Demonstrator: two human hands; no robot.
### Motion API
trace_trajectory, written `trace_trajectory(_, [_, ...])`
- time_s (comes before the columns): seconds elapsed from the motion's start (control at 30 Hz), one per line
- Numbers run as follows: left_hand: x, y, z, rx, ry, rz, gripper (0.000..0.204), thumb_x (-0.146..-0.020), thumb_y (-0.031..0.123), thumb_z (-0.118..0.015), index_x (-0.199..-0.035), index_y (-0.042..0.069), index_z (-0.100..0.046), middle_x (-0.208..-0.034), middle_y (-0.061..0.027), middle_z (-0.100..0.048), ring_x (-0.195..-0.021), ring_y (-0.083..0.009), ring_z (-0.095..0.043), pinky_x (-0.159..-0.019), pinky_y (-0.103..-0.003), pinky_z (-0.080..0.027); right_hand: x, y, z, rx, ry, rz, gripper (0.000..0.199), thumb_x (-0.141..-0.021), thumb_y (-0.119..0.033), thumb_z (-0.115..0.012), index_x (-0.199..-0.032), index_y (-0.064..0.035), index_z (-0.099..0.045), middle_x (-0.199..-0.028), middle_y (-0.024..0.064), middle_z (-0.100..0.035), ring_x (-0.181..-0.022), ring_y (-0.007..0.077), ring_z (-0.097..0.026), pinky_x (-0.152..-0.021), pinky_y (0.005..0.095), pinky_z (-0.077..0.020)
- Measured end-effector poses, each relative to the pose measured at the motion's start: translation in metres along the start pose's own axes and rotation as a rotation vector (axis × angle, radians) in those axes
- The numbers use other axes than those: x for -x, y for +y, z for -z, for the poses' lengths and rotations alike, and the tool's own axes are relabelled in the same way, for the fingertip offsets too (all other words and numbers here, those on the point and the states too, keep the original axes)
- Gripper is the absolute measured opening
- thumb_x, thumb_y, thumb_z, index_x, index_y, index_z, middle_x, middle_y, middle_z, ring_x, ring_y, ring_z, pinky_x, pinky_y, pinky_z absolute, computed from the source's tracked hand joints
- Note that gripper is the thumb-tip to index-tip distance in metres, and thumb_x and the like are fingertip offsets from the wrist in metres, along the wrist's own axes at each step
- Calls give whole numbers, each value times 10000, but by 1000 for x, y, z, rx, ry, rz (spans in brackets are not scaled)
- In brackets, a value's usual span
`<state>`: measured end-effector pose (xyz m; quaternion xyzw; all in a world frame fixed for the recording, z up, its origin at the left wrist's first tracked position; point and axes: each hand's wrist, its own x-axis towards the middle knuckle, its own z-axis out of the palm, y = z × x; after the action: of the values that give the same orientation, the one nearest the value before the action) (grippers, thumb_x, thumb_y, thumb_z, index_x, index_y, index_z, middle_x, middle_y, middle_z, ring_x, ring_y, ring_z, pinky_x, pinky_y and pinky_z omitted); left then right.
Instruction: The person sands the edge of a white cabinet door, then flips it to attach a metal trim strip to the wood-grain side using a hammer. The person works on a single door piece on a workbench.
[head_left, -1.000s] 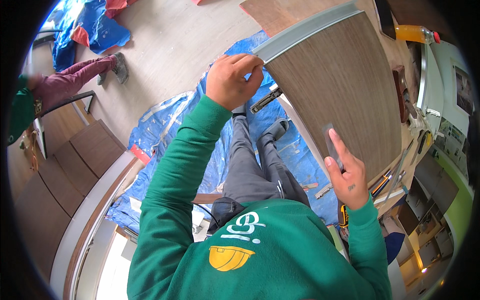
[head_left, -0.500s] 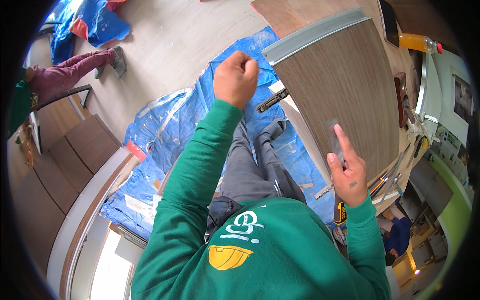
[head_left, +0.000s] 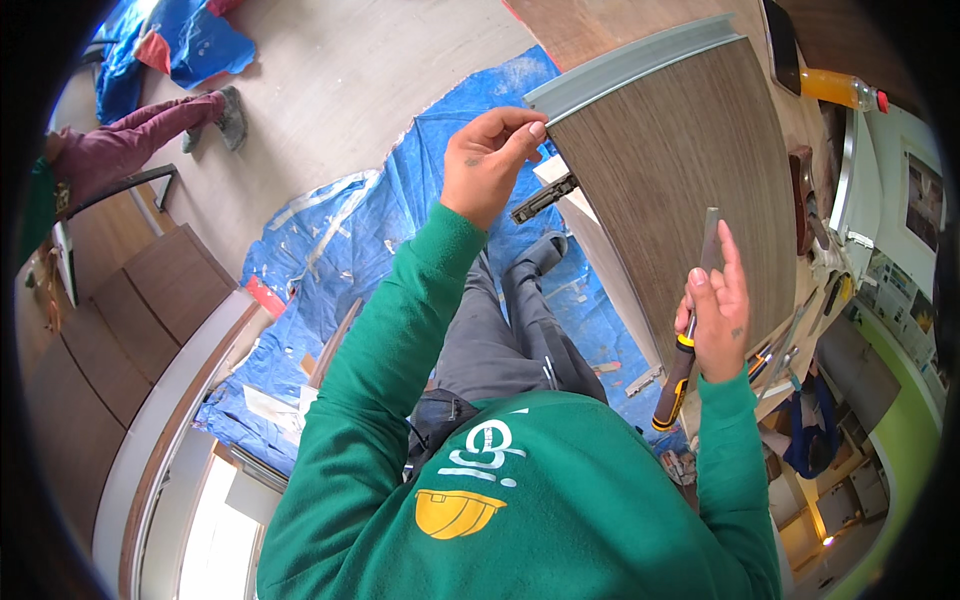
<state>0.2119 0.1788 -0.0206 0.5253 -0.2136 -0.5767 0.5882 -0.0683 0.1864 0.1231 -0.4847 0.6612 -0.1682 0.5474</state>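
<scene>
The panel point(head_left: 680, 170) has a grey-brown wood-grain face, matt and smooth-looking, with fine streaks. The strip point(head_left: 640, 66) at its end is pale metal with a soft satin sheen. The flat-bladed tool point(head_left: 676, 385) joins a grey metal blade to a black and yellow handle that looks like plastic or rubber. The fitting point(head_left: 545, 198) by the panel's edge is metal. Crinkled blue plastic makes up the sheet point(head_left: 335, 245), faintly shiny along its creases. The sweatshirt point(head_left: 600, 500) is soft matt cloth; the bottle point(head_left: 830, 88), glossy clear plastic.
</scene>
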Motion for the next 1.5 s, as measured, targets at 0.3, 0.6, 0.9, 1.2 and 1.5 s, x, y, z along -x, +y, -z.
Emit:
trace_trajectory(0.3, [-1, -10, 1, 80, -52, -17, 211, -997, 121, -697, -1165, -6, -708, -979, -77, -730, -857, -165, -702, -783, -304, -552, -29, 47, 11, -398, 6, 69, 699, -1046, -227, -588, -1633, -72, -240, -690, -5, -493, -503, 93, -526, -453, 243, -465])
trace_trajectory(0.6, [-6, -25, 4, 204, -100, -31, 201, -1000, 71, -670, -1179, -19, -684, -1080, -124, -735, -969, -226, -723, -876, -378, -599, -33, 57, 12, -449, -62, 95, 722, -1036, -257, -614, -1630, -75, -247, -681, -2, -492, -491, 93, -518, -451, 239, -469])
trace_trajectory(0.9, [-8, -28, 10, 311, -122, 9, 164, -998, 16, -652, -1158, -7, -682, -1132, -154, -724, -1050, -270, -723, -925, -452, -630, -35, 54, 12, -408, -98, 91, 736, -1033, -293, -619, -1627, -54, -256, -671, 3, -492, -492, 88, -515, -458, 233, -467])
trace_trajectory(1.2, [-9, -30, 12, 288, -115, 3, 154, -991, -6, -649, -1142, -1, -681, -1114, -172, -727, -1025, -279, -732, -895, -453, -641, -36, 51, 11, -382, -109, 71, 756, -1021, -304, -635, -1622, -41, -260, -652, 5, -504, -488, 79, -517, -456, 229, -468])
trace_trajectory(1.5, [-6, -25, 9, 287, -93, 11, 138, -979, 15, -679, -1116, 0, -691, -1097, -147, -733, -1010, -263, -732, -902, -453, -636, -37, 52, 13, -408, -121, 73, 721, -1026, -259, -618, -1618, -41, -269, -669, 3, -497, -489, 84, -519, -458, 231, -476])
